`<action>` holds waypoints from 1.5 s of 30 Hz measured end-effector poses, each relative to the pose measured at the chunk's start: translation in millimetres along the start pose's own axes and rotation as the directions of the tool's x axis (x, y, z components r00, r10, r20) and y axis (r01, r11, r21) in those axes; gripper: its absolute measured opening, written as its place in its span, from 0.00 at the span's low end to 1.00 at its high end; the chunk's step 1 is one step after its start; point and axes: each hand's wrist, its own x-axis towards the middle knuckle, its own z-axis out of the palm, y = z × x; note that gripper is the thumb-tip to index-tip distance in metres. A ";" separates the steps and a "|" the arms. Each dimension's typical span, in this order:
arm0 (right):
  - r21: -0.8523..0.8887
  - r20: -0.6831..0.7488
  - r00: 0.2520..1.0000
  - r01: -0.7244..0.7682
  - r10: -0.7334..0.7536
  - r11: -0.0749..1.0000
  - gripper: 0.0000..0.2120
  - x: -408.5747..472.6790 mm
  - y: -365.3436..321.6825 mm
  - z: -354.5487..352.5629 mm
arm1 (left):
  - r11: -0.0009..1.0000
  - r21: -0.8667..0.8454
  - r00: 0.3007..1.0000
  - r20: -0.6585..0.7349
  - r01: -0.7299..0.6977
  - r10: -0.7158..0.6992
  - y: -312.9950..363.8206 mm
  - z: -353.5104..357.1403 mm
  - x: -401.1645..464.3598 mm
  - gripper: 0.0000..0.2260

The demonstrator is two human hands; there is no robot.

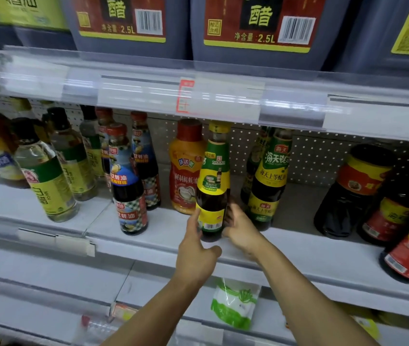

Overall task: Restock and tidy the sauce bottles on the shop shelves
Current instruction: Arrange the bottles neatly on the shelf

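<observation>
I judge I am seating the yellow-labelled bottle point(212, 186) near the front edge of the middle shelf point(298, 243): my left hand point(194, 255) presses fingertips to its lower left side, my right hand point(241, 228) cups its right, neither fully wrapped round. Next it needs squaring between the orange squeeze bottle point(186, 168) and the green-labelled dark bottle point(269, 181), a tight slot with the lip close.

Both hands bracketed a dark glass bottle w/ yellow-green label point(213, 186), upright near front of white shelf point(298, 245). Left hand point(196, 255) touched its lower left side; right hand point(239, 227) its lower right. Orange plastic squeeze bottle w/ red cap point(186, 166) stood just behind-left.
</observation>
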 end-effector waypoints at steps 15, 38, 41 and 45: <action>-0.145 -0.268 0.957 0.076 -0.113 0.987 0.37 -60.1 11.7 12.8 | 0.996 -0.089 0.954 0.299 -0.004 0.031 4.5 -12.6 64.5 0.28; -0.296 -0.531 0.827 0.026 -0.187 0.955 0.40 -40.4 26.2 3.9 | 0.998 -0.056 0.951 0.309 -0.011 0.028 0.8 0.4 34.8 0.37; -0.345 -0.499 0.848 -0.010 -0.175 0.938 0.41 -43.7 26.6 -6.5 | 0.999 -0.054 0.934 0.356 -0.003 0.022 0.7 0.2 40.2 0.37; -0.103 -0.274 0.962 -0.036 0.007 0.994 0.40 -37.0 31.3 -37.6 | 0.998 -0.010 0.965 0.256 0.063 -0.058 -2.4 2.1 35.1 0.33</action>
